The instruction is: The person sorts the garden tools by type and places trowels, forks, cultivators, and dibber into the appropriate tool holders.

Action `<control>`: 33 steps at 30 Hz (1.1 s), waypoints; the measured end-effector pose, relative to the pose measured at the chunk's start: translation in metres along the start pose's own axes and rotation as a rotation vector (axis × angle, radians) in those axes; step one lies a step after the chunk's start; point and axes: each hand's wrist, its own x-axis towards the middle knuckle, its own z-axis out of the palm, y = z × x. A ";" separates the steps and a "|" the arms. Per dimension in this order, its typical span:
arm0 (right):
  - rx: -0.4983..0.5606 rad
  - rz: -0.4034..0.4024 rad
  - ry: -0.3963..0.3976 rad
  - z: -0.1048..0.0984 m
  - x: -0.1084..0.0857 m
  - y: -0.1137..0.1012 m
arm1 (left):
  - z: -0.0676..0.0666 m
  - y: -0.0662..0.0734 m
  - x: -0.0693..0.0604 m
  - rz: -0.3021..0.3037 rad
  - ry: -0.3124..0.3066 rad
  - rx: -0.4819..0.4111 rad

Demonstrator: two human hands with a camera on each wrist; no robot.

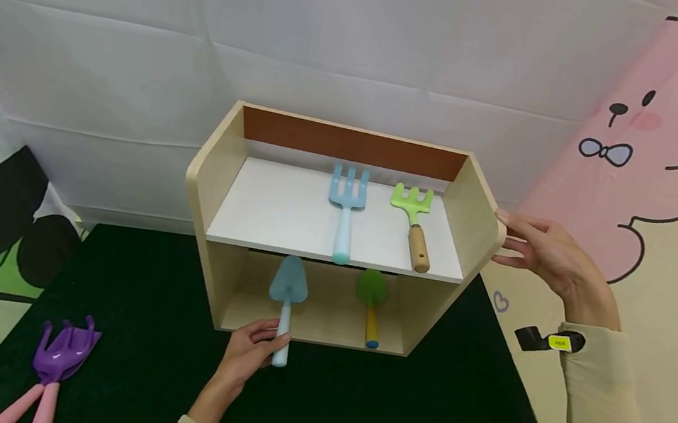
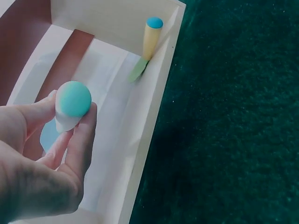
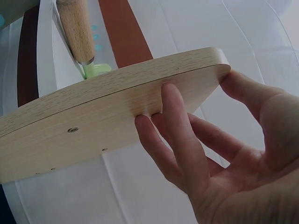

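Purple tools (image 1: 63, 355) nearest on my left, overlapped on green tabletop (image 1: 134, 277), off shelf (image 1: 221, 167); I judge them left to do. My left hand (image 1: 246, 353) pinches blue trowel (image 1: 289, 285) by handle, thumb and fingers closed on it, blade at lower opening; not yet let go, so that one looks midway. Green trowel (image 1: 372, 289) inside lower compartment. My right hand (image 1: 542, 256) touches shelf's outer right side, fingers loosely spread, grasping nothing. Farther up, blue fork (image 1: 346, 209) and green fork (image 1: 416, 234) on upper tier. Those three look done.
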 end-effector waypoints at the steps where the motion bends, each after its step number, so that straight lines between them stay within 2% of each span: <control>1: -0.001 0.000 0.001 0.000 0.000 0.000 | 0.001 -0.001 0.002 0.005 -0.003 0.001; 8: -0.008 -0.006 -0.001 0.000 0.000 0.001 | 0.010 -0.001 0.013 0.034 -0.041 -0.018; 17: -0.014 -0.008 0.010 0.000 -0.001 0.001 | 0.023 -0.001 0.029 0.066 -0.057 -0.036; 25: -0.013 -0.005 0.007 0.000 0.000 0.001 | 0.035 -0.003 0.045 0.103 -0.069 -0.007; 33: -0.018 -0.009 0.004 0.000 0.001 0.002 | 0.045 -0.004 0.052 0.081 -0.088 -0.008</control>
